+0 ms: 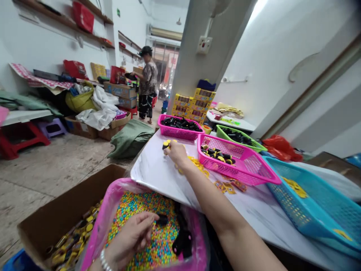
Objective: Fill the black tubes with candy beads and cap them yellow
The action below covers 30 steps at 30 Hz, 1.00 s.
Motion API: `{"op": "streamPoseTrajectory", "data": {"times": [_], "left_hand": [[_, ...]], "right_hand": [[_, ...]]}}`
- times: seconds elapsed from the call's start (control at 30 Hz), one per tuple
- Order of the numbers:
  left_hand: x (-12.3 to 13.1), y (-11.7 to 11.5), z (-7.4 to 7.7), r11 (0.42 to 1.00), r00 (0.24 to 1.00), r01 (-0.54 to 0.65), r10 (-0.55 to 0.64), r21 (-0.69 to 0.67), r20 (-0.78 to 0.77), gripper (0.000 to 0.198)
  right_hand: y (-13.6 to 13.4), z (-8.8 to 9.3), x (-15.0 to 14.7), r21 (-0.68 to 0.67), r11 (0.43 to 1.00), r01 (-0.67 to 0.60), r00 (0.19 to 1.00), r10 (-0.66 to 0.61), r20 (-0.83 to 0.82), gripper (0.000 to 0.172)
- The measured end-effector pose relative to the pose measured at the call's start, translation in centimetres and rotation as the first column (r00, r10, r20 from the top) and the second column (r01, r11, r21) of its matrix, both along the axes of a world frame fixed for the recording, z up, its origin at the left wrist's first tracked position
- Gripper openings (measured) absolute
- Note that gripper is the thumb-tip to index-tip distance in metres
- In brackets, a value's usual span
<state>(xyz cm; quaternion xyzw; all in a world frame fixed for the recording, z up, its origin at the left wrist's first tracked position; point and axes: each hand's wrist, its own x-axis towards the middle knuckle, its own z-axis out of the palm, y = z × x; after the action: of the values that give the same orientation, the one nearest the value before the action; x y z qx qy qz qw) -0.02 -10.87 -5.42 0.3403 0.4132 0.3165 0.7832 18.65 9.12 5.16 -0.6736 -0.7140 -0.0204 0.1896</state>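
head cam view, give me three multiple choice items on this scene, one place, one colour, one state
1. Where is the left hand?
A. On the blue basket
B. Over the beads in the tray
C. On the table

2. What colour is the basket nearest the right hand?
A. Pink
B. Green
C. Orange

3. What state is the box at lower left in?
A. Taped shut
B. Upside down
C. Open

1 B: the hand hangs above the beads.
2 A: its pink mesh sits beside that hand.
3 C: yellow and black pieces show inside it.
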Motion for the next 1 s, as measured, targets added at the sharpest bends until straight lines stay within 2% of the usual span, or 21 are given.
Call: {"op": "streamPoseTrajectory", "data": {"times": [0.1,0.2,0.33,0.4,0.47,0.5,0.53,0.6,0.67,0.73,0.83,0.9,0.93,1.0], "left_hand": [[0.0,0.2,-1.1,0.999,0.998,-0.032,0.032,0.006,-0.048,0.068],[0.1,0.4,-1.7,0.999,0.997,-0.034,0.035,0.018,-0.068,0.066],[0.0,0.3,-1.2,0.999,0.995,0.013,-0.008,0.052,-0.101,0.068],[-0.2,0.1,-0.5,0.994,0.988,0.05,-0.035,0.099,-0.151,0.063],[-0.6,0.0,0.0,0.971,0.959,0.128,-0.07,0.2,-0.276,0.054],[-0.8,0.0,0.1,0.936,0.919,0.201,-0.078,0.288,-0.387,0.047],[-0.9,-0.1,0.1,0.878,0.855,0.299,-0.072,0.375,-0.514,0.041],[-1.1,-0.4,-0.4,0.709,0.652,0.549,-0.032,0.443,-0.758,0.031],[-1.1,-0.9,-1.0,0.551,0.431,0.753,0.0,0.36,-0.902,0.028],[-1.0,-1.3,-1.2,0.451,0.3,0.856,-0.032,0.254,-0.953,0.028],[-0.9,-1.2,-0.1,0.34,0.222,0.925,-0.116,0.171,-0.968,0.029],[-0.8,-0.7,1.4,0.279,0.173,0.95,-0.108,0.137,-0.979,0.029],[-0.6,-0.3,2.1,0.26,0.157,0.956,-0.077,0.132,-0.985,0.031],[0.2,0.6,3.0,0.236,0.164,0.958,0.009,0.161,-0.986,0.033]], "right_hand": [[1.9,-0.6,0.1,-0.024,0.998,0.055,0.996,-0.053,0.072,0.028],[1.9,-1.5,-0.1,-0.049,0.996,0.074,0.989,-0.067,0.131,0.03],[0.3,-1.2,-0.1,-0.043,0.997,0.057,0.987,-0.05,0.155,0.028],[-1.2,-0.8,0.4,-0.003,0.999,0.044,0.989,-0.043,0.138,0.035],[-3.2,-0.7,1.5,0.036,0.999,0.019,0.993,-0.023,0.111,0.043],[-4.4,-0.9,2.3,0.045,0.999,-0.001,0.995,-0.004,0.099,0.043],[-5.8,-1.3,3.3,0.064,0.997,-0.032,0.995,0.026,0.092,0.041],[-9.1,-2.7,5.4,0.167,0.978,-0.127,0.987,0.109,0.114,0.034],[-12.8,-4.4,7.2,0.239,0.943,-0.234,0.966,0.196,0.17,0.03],[-16.3,-5.9,8.5,0.251,0.905,-0.345,0.933,0.301,0.195,0.024],[-20.6,-7.2,9.0,0.33,0.857,-0.395,0.919,0.367,0.147,0.022],[-22.7,-7.9,8.7,0.373,0.838,-0.399,0.914,0.396,0.089,0.028],[-23.5,-8.4,8.4,0.349,0.833,-0.43,0.898,0.435,0.07,0.029],[-24.4,-9.8,7.5,0.181,0.828,-0.531,0.846,0.53,0.056,0.028]]}}
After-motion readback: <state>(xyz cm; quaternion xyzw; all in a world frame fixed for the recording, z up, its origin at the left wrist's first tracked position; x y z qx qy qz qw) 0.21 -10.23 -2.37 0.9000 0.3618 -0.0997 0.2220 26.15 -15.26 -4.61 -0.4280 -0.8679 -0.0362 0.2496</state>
